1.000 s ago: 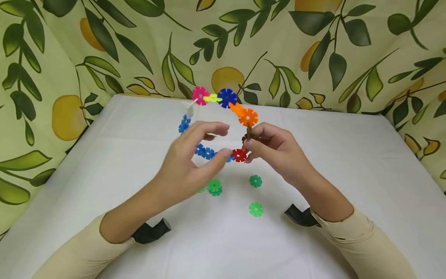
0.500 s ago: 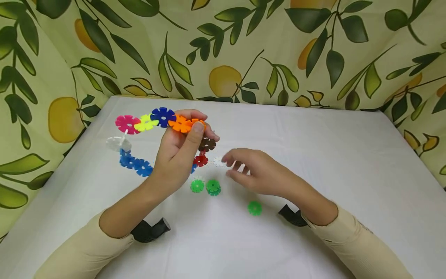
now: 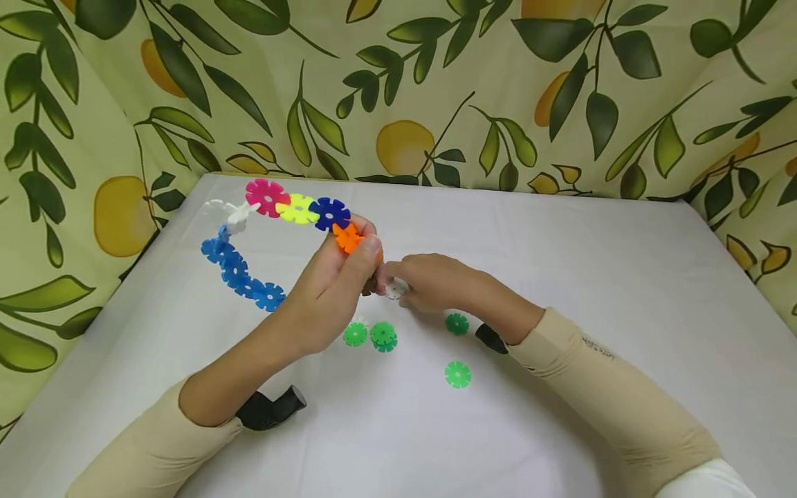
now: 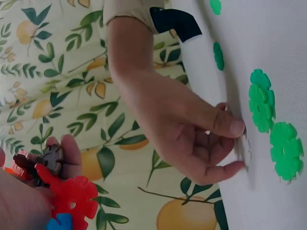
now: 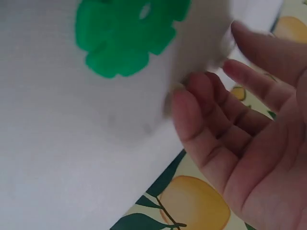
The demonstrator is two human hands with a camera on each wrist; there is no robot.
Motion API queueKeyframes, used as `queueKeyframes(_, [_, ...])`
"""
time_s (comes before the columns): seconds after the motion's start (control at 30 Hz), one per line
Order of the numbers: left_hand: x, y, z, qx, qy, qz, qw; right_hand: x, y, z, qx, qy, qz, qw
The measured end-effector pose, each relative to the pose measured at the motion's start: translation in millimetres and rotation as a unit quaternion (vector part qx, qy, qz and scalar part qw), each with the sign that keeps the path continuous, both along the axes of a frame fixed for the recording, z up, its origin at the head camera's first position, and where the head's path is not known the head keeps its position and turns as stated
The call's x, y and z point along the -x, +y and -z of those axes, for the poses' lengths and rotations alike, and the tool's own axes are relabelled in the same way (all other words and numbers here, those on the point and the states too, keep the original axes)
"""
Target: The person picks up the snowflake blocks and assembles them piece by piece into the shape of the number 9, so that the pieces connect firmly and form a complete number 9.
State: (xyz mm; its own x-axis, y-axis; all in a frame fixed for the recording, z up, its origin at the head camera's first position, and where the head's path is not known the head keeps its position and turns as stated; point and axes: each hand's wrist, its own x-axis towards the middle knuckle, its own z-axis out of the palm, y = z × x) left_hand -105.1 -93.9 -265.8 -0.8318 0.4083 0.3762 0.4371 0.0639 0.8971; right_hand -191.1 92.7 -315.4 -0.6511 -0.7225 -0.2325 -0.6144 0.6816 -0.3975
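My left hand (image 3: 330, 297) holds a chain of linked plastic snowflake discs (image 3: 234, 270), its thumb pressed on an orange disc (image 3: 347, 238). Pink, yellow, dark blue, white and blue discs curve out to the left in the head view. A red disc (image 4: 74, 201) and a brown disc (image 4: 52, 160) of that chain show by the left hand in the left wrist view. Close to the left fingers, my right hand (image 3: 438, 282) has its thumb and forefinger at opposite edges of a loose white snowflake disc (image 3: 396, 288) low at the tabletop. The right wrist view is blurred there.
Loose green discs lie nearer on the white-covered table (image 3: 560, 277): a single one (image 3: 355, 334), an overlapping pair (image 3: 383, 333) and two more further right (image 3: 457, 374). A black curved piece (image 3: 274, 408) juts from the left sleeve. A patterned cloth (image 3: 405, 83) hangs behind.
The chain passed from my right hand to my left and swung leftward, then slightly back right. My right hand came down to the white disc and its fingers closed in at the disc's edges.
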Motion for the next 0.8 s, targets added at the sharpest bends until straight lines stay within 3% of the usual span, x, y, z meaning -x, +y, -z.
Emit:
queueKeyframes(0.13, [0.3,-1.4,0.9,-0.008,0.003,-0.008,0.9999,1.4,-8.4,-1.3,-0.044,-0.034,0.014,0.9983])
queueKeyframes(0.27, [1.6,-1.8,0.3,-0.023,0.011,-0.012,0.9996,-10.1,-2.3,-12.7,-0.064,-0.072,0.001,0.9953])
queueKeyframes(0.33, [2.0,-1.6,0.1,-0.028,0.021,-0.018,0.9992,-18.5,5.3,-21.2,-0.010,-0.086,-0.023,0.9960])
queueKeyframes(0.4, [1.9,-1.0,0.1,-0.031,0.030,-0.031,0.9986,-27.5,14.4,-31.6,0.081,-0.114,-0.043,0.9893])
queueKeyframes(0.47, [1.5,-0.2,-0.9,-0.032,0.038,-0.043,0.9978,-36.8,23.0,-43.1,0.183,-0.163,-0.045,0.9685])
queueKeyframes(0.57, [0.3,1.0,-1.3,-0.033,0.041,-0.052,0.9973,-48.3,31.8,-55.5,0.323,-0.239,-0.031,0.9149])
queueKeyframes(0.63, [-0.9,2.0,-0.6,-0.035,0.040,-0.050,0.9973,-52.9,34.1,-58.6,0.381,-0.270,-0.016,0.8842])
queueKeyframes(0.7, [-2.5,3.4,0.2,-0.042,0.038,-0.044,0.9974,-55.7,34.1,-59.9,0.414,-0.281,-0.005,0.8659])
queueKeyframes(0.8, [-5.7,6.5,0.6,-0.050,0.041,-0.039,0.9971,-58.1,32.4,-59.6,0.432,-0.290,0.015,0.8539])
